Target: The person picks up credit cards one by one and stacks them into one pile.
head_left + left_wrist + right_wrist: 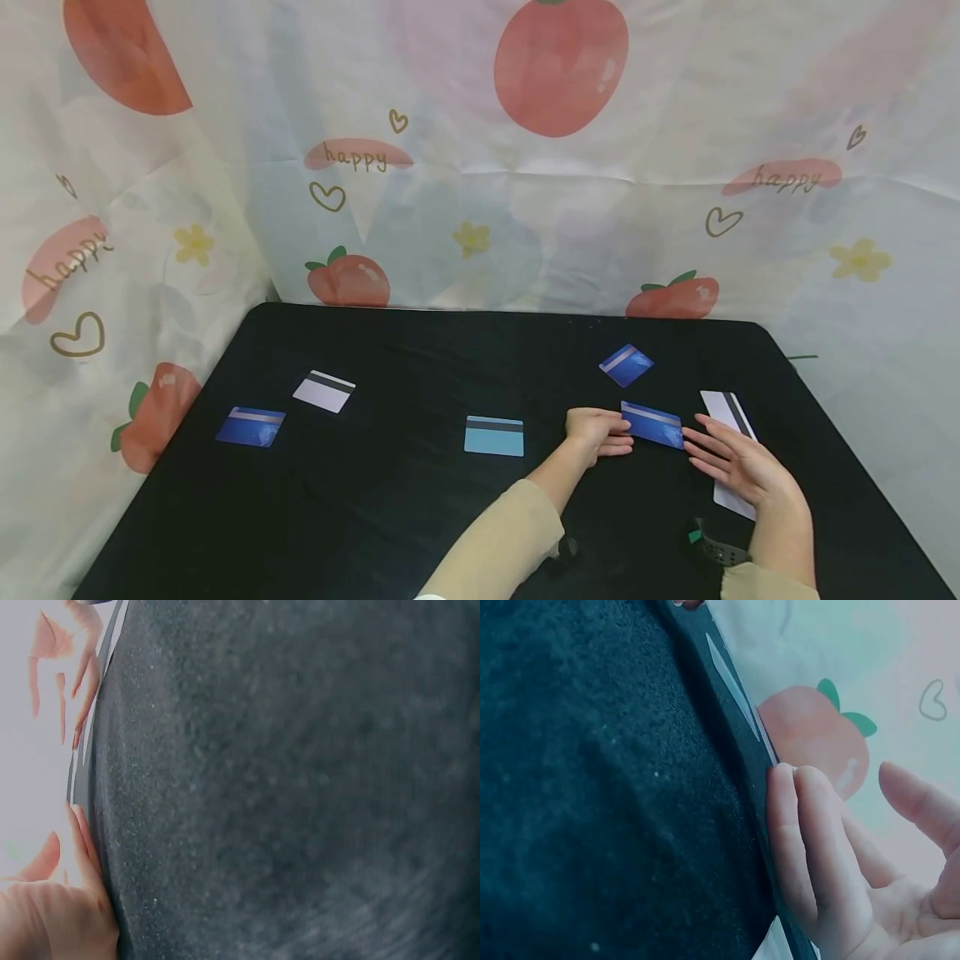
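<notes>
A dark blue card (652, 425) with a pale stripe lies between my two hands on the black table. My left hand (592, 433) has its fingers nearly straight, their tips at the card's left end. From the other side, the extended fingertips of my right hand (753, 477) meet the card's right end, thumb apart in the right wrist view. A white card (726, 408) with a dark stripe lies partly hidden behind the right hand; a white card end (733, 502) shows below it. Another blue card (626, 365) lies just beyond.
On the table's left side lie a blue card (251, 427) and a white card (324, 392) with a dark stripe. A light blue card (494, 436) is left of my left hand. A printed cloth (570, 233) hangs behind the table (360, 525).
</notes>
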The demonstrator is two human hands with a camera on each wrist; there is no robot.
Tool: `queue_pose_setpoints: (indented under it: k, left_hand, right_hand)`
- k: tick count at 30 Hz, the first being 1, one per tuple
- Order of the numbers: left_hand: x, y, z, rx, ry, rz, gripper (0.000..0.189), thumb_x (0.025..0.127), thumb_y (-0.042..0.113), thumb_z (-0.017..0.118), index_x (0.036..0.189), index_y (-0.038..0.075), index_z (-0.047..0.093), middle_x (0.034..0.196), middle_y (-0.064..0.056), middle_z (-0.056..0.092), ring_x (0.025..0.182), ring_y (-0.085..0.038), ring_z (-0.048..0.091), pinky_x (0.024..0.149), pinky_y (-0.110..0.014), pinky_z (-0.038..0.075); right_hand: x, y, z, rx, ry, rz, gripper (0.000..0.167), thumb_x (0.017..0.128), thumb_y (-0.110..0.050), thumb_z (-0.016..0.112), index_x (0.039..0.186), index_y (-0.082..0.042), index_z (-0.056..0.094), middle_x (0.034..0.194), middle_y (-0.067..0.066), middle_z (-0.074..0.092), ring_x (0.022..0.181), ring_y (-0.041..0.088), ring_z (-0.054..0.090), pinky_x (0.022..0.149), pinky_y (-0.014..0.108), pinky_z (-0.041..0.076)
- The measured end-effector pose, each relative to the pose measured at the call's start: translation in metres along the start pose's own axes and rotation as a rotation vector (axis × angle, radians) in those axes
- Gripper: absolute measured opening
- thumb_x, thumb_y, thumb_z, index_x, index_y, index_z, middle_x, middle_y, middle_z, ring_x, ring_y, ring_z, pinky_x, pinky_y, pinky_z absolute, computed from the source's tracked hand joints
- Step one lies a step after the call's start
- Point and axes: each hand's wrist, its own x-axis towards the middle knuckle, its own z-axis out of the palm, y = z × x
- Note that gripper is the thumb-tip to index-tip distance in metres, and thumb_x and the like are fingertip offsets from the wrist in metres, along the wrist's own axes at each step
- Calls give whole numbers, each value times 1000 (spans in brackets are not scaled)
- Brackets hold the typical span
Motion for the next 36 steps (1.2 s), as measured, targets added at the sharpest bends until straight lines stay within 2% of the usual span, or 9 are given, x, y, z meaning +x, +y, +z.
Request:
queue_pose_setpoints:
  k: [7, 17, 24, 30, 36]
  left_hand:
    - [-3, 3, -4, -2, 45, 30, 14, 72, -12, 68, 80, -1, 68, 71, -16, 67, 60, -29, 67, 52, -36, 56]
    - [-2, 10, -16, -46, 9, 59, 10, 78, -7, 64, 84, -1, 69, 74, -14, 68, 64, -29, 68, 56, -36, 56]
    - [-3, 14, -23, -50, -14, 79, 10, 79, -6, 63, 86, -1, 69, 75, -14, 68, 65, -28, 68, 57, -35, 56]
    - [-2, 15, -31, -43, -39, 95, 11, 80, -4, 64, 89, -1, 70, 76, -15, 69, 67, -28, 68, 57, -35, 56]
    - [-3, 19, -40, -29, -67, 109, 12, 79, -1, 67, 91, 1, 70, 78, -14, 69, 68, -28, 68, 57, -35, 56]
  right_hand:
    - [2, 1, 6, -5, -22, -22, 25, 98, -22, 42, 97, -29, 66, 100, -7, 67, 92, 11, 64, 79, 29, 54]
    - [9, 4, 17, -39, -31, -36, 29, 98, -15, 42, 94, -28, 69, 99, -10, 66, 91, 8, 63, 78, 27, 54]
    - [13, 8, 29, -78, 17, -38, 28, 96, -16, 46, 89, -28, 71, 93, -8, 64, 86, 8, 62, 78, 26, 54]
    - [16, 10, 40, -141, 98, -26, 24, 94, -21, 53, 86, -35, 70, 89, -8, 64, 83, 9, 63, 77, 27, 54]
    - [18, 14, 48, -144, 107, -30, 25, 93, -20, 53, 87, -39, 69, 88, -8, 65, 82, 10, 66, 75, 28, 55]
